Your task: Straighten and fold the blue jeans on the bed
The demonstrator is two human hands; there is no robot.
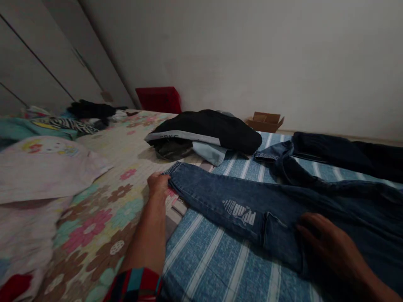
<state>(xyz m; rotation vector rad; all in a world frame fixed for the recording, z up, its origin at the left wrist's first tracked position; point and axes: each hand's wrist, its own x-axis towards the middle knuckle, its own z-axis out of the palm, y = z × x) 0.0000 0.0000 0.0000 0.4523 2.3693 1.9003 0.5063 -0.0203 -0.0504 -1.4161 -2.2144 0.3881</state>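
A pair of dark blue jeans point(214, 188) lies spread over a blue striped sheet, one leg stretched toward the left. White print and a side pocket show on that leg. My left hand point(158, 183) is closed on the ribbed cuff at its end. Over the upper part of the same leg, my right hand point(327, 239) rests on the denim with its fingers stretched out. The other leg is bent away behind, its cuff near a dark pile of clothes. The waist end runs out of view at the right.
A pile of folded clothes point(204, 130), black on top, sits behind the jeans. Dark folded trousers point(333, 151) lie at the back right. Pink clothing point(47, 167) covers the left of the flowered sheet point(91, 228). A cardboard box point(266, 122) and a red box point(159, 100) stand by the wall.
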